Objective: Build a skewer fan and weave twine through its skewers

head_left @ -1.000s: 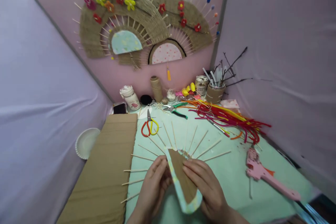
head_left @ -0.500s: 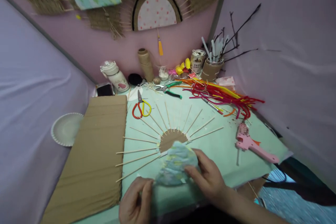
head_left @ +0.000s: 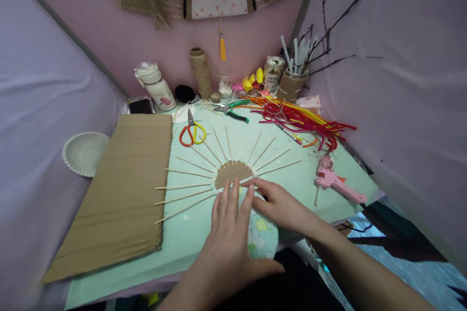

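Note:
A blue-green patterned piece of cloth hangs from the near side of a brown cardboard half-disc towards my lap. Thin wooden sticks fan out from the half-disc across the table. My left hand lies over the cloth with its fingers stretched out to the half-disc's near edge, hiding part of both. From the right, my right hand bends its thumb and index finger together at the cloth's upper edge. Its fingertips are partly hidden by the left hand.
A cardboard sheet lies at left beside a paper plate. Behind the sticks are scissors, green-handled pliers, a twine spool and a bottle. Coloured pipe cleaners and a pink glue gun lie at right.
My left hand has gone from a curled grip at the cloth's left to lying flat over it. The cloth has turned and hangs lower, and my right hand has moved to its upper edge.

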